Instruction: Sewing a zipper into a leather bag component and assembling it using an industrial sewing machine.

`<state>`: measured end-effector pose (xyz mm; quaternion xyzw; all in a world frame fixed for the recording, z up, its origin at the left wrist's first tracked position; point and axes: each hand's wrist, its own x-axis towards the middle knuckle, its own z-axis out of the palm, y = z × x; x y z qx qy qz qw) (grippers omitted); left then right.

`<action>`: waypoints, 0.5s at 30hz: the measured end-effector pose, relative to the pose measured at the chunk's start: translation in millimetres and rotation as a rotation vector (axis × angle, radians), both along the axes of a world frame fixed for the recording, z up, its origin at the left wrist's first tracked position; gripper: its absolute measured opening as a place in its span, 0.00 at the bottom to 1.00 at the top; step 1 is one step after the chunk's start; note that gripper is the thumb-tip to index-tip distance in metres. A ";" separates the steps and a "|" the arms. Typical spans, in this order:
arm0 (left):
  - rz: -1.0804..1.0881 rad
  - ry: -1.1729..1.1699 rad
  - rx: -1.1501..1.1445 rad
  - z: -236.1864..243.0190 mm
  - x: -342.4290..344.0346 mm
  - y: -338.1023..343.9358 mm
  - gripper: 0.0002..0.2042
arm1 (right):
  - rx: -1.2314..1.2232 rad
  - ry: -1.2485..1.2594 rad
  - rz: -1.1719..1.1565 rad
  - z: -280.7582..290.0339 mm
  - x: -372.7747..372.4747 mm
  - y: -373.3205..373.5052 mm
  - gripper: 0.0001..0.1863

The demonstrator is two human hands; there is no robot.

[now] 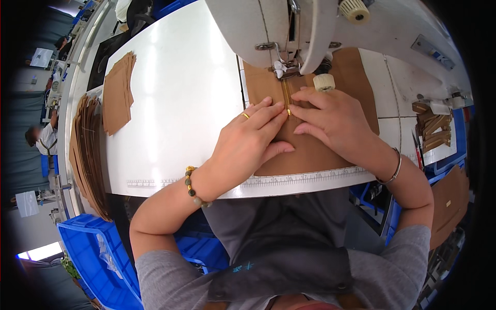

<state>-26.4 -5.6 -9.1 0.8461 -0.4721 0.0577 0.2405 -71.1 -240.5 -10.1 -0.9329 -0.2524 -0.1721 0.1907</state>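
A brown panel [310, 157], leather or fabric, lies flat on the white sewing table [175, 103] and runs under the presser foot [290, 71] of a sewing machine [248, 23]. A gold-toothed zipper [286, 92] runs down the panel toward me, its gold slider [289, 112] between my hands. My left hand [251, 132] rests open on the panel left of the zipper, fingertips beside the slider. To the right, my right hand [336, 116] presses the panel with fingers spread; one fingertip is at the slider. The needle point is hard to make out.
A ruler strip [305, 177] follows the table's near edge. Brown pieces [119, 93] lie at the left, beside a thick hanging stack [88, 155]. Blue bins [98, 258] stand below left. Small brown strips [435, 129] sit at the right. A person [45, 138] is far left.
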 end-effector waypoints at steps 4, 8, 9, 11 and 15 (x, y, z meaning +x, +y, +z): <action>-0.008 0.010 -0.005 1.1 3.0 -0.1 0.29 | -0.013 -0.027 -0.007 -1.5 -1.3 1.6 0.17; -0.003 -0.001 -0.007 -0.3 10.1 -2.3 0.28 | -0.020 -0.011 -0.030 -5.3 4.0 0.1 0.20; -0.001 0.000 -0.005 -0.2 13.5 -3.2 0.28 | -0.019 0.007 -0.039 -6.0 6.9 -0.6 0.21; 0.006 -0.009 -0.013 -1.0 19.8 -5.3 0.28 | -0.041 0.002 -0.051 -7.2 12.5 -1.2 0.21; 0.030 -0.014 -0.017 -4.0 31.7 -8.8 0.28 | -0.051 -0.046 -0.087 -12.7 20.4 -2.7 0.21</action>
